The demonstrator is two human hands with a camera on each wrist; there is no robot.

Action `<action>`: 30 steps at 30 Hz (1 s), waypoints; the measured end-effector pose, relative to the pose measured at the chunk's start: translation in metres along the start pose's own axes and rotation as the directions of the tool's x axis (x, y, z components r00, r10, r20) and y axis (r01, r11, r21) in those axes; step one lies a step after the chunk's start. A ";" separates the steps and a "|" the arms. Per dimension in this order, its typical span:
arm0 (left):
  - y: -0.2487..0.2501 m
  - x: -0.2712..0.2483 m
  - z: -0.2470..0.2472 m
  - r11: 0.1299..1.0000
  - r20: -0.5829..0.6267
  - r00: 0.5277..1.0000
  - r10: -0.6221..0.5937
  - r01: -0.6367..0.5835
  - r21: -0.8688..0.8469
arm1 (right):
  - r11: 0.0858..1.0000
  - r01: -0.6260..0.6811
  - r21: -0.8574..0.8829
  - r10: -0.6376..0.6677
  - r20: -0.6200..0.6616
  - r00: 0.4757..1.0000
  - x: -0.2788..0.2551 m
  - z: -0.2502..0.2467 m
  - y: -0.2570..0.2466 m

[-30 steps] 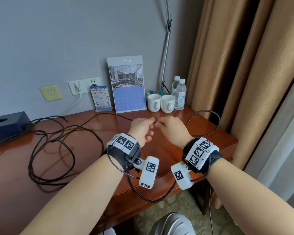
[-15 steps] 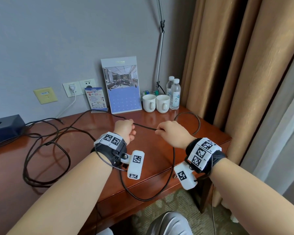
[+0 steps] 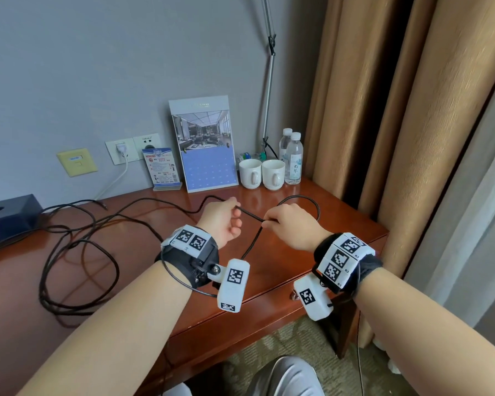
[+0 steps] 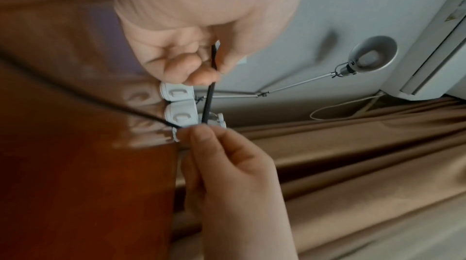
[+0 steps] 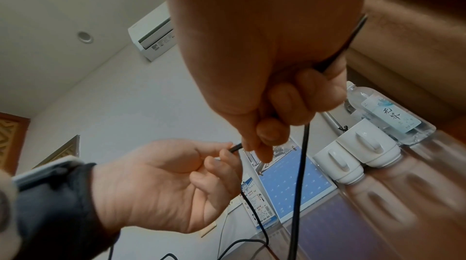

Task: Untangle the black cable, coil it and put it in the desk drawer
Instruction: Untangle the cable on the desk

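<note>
Your hands have drawn apart since a second ago, when they nearly touched, and a short taut run of black cable (image 3: 247, 214) now spans between them above the desk (image 3: 272, 261). Your left hand (image 3: 222, 221) pinches it between thumb and curled fingers (image 5: 221, 161); your right hand (image 3: 290, 225) grips it in a closed fist. Left of your hands, the rest lies in loose tangled loops on the desk.
</note>
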State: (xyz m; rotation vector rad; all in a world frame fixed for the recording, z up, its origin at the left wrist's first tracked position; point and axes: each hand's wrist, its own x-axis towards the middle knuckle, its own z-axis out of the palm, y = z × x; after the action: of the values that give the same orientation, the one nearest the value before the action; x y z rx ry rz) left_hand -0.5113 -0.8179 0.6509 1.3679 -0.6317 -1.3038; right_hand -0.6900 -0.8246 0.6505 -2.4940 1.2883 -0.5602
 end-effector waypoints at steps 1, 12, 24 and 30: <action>-0.002 -0.003 0.005 1.000 0.024 1.000 -0.002 0.001 0.008 | 1.000 0.005 0.005 -0.005 -0.008 1.000 0.001 0.000 0.000; -0.004 -0.004 0.010 0.997 -0.046 0.997 0.058 -0.055 0.059 | 0.998 0.004 0.058 0.000 -0.068 0.998 -0.005 -0.012 0.000; 0.027 0.014 -0.021 0.986 -0.252 0.959 0.128 -0.151 -0.074 | 0.990 -0.003 0.142 0.024 -0.151 0.988 -0.006 -0.024 0.005; 0.034 0.013 -0.032 0.973 -0.363 0.921 0.141 -0.196 -0.119 | 0.987 0.017 0.159 0.005 -0.141 0.990 -0.009 -0.022 0.008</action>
State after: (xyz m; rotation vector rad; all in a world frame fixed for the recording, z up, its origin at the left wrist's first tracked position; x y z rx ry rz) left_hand -0.4682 -0.8277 0.6717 1.3452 -0.3835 -0.9174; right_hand -0.7104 -0.8235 0.6646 -2.3636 1.2319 -0.8210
